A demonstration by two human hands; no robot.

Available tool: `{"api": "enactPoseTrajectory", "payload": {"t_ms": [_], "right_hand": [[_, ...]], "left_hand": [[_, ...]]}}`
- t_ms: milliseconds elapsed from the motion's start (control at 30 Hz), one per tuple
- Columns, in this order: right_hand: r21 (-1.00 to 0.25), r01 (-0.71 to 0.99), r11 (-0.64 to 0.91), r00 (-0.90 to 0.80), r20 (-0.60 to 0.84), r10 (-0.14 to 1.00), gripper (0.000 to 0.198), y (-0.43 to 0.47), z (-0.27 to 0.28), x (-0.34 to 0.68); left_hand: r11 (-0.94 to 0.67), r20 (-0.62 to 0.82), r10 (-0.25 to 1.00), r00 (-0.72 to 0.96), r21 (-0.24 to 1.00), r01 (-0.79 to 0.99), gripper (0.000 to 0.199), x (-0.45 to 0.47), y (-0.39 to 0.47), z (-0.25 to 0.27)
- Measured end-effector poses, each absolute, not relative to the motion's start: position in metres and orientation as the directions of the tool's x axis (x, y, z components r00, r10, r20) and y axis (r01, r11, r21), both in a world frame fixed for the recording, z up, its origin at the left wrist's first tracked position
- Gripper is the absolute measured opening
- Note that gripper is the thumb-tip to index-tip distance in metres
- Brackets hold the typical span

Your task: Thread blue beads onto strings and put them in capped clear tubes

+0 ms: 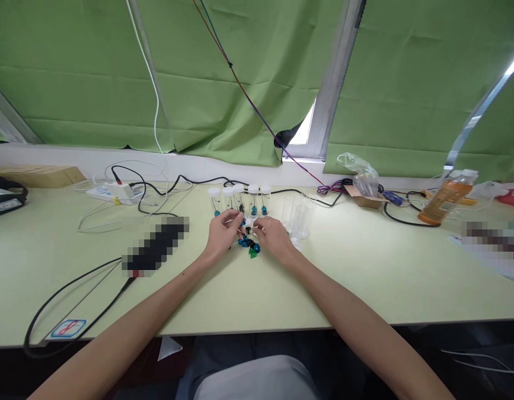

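My left hand (224,232) is closed in a pinch, and a small blue part (243,222) shows at its fingertips. Close beside it, my right hand (274,236) has its fingers bent together over the parts; whatever they hold is too small to make out. Between and below the hands lies a loose pile of small blue and black pieces (244,242), with a green piece (252,253) at its near edge. Behind the hands stand several clear tubes with white caps (253,201), blue pieces inside. Right of them are clear tubes without visible contents (300,219).
A black device (156,244), blurred out, lies to the left with its cable. An orange bottle (446,197) leans at the right, near a small cardboard box (363,195). Cables run along the back wall. A white adapter (121,191) sits back left.
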State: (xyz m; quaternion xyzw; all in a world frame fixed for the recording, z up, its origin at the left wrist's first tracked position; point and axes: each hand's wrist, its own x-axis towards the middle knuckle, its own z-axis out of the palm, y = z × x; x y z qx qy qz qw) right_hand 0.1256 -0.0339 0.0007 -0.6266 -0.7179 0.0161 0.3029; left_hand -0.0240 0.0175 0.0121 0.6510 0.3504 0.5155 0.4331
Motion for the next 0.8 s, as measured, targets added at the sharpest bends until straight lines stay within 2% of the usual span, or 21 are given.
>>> {"api": "enactPoseTrajectory", "payload": {"t_ms": [100,267,467,800], "right_hand": [[-0.393,0.875,0.282,-0.116,0.397,0.911,0.018,-0.0347,-0.0005,0.123],[-0.382,0.878,0.287,-0.156,0.339,0.928,0.019,-0.0362,-0.0025,0.1211],[-0.392,0.855,0.341,-0.196,0.364,0.91,0.02,-0.0346,-0.0047,0.1233],[-0.481,0.82,0.311,-0.196,0.274,0.941,0.025,-0.0361,-0.0002,0.1232]], "left_hand": [[-0.384,0.374,0.899,0.23,0.923,-0.002,0.025,-0.0241,0.0176,0.0122],[-0.36,0.351,0.904,0.244,0.933,-0.006,0.025,-0.0241,0.0192,0.0106],[-0.332,0.321,0.909,0.265,0.943,-0.004,0.025,-0.0238,0.0209,0.0089],[-0.077,0.114,0.938,0.327,0.989,-0.125,0.036,-0.024,0.0218,0.008]]}}
